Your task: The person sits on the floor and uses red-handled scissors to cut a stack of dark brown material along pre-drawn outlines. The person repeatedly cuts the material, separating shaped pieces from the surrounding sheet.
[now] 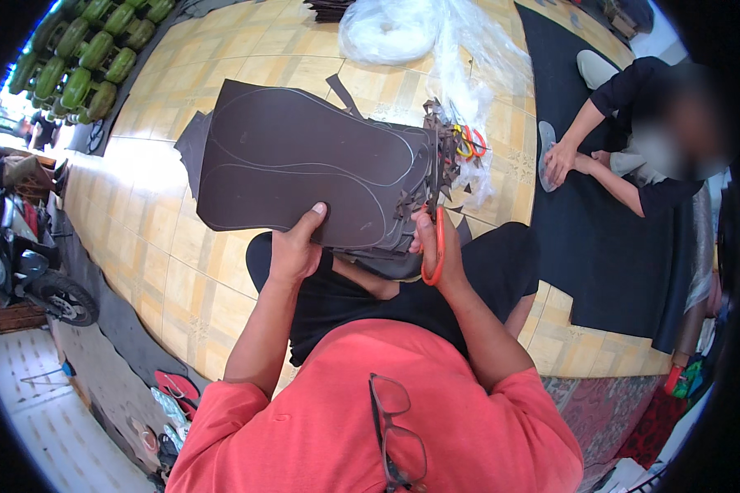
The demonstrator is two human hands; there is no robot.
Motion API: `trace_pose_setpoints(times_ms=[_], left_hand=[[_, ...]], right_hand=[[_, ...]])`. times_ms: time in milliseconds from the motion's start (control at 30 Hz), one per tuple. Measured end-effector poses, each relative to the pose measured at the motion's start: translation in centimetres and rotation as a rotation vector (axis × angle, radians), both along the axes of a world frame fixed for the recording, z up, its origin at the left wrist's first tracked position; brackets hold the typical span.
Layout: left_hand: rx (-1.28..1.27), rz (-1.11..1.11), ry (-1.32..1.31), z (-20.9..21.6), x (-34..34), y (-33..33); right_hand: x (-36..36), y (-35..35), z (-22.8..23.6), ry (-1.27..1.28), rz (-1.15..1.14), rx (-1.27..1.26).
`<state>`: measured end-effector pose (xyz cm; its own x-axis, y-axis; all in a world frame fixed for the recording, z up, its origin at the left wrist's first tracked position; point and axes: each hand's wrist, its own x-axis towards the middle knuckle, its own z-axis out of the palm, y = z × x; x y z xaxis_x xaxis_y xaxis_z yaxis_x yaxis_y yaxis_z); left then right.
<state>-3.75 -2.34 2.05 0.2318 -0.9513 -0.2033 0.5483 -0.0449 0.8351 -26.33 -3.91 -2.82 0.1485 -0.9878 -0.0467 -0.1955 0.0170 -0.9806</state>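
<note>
A dark brown sheet [259,144] with pale shoe-sole outlines drawn on it is gripped at its near edge by my left hand [294,253], thumb on top. My right hand [446,261] is closed around the orange-handled scissors [439,238]. Their blades point away from me, beside the sheet's right edge; I cannot tell whether they touch it. Several brown offcuts [442,156] lie heaped beyond my right hand. More brown pieces [191,148] show under the sheet's left side. By the offcuts lie other scissors with red and yellow handles [467,141].
Crumpled clear plastic [395,31] lies on the tiled floor [160,271] ahead. To the right, a person [633,140] presses a translucent sole-shaped template [546,152] onto black sheeting [592,255]. A motorcycle [33,271] and green gas cylinders [82,62] stand at the left.
</note>
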Motion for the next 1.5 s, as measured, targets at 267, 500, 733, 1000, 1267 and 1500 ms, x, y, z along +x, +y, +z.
trace_pose_setpoints(times_ms=[267,500,733,1000,1267,1500], left_hand=[[0.045,-0.011,-0.054,-0.5,0.3,0.7],[0.064,-0.017,0.047,-0.4,1.1,0.3],[-0.039,0.081,-0.143,0.5,4.7,-2.0],[0.116,-0.112,-0.273,1.4,7.8,-2.9],[0.329,-0.375,-0.408,0.4,7.4,-0.7],[0.36,-0.454,-0.403,0.6,6.9,-0.4]], right_hand=[[0.1,-0.7,1.0,0.137,0.017,-0.15],[-0.4,-0.2,0.7,0.09,0.071,-0.114],[-1.5,0.2,3.0,0.086,0.217,0.034],[-2.2,1.0,1.0,0.012,0.181,0.302],[-1.6,-1.0,-0.1,0.106,0.17,-0.053],[-1.3,-1.4,1.9,0.148,0.197,-0.175]])
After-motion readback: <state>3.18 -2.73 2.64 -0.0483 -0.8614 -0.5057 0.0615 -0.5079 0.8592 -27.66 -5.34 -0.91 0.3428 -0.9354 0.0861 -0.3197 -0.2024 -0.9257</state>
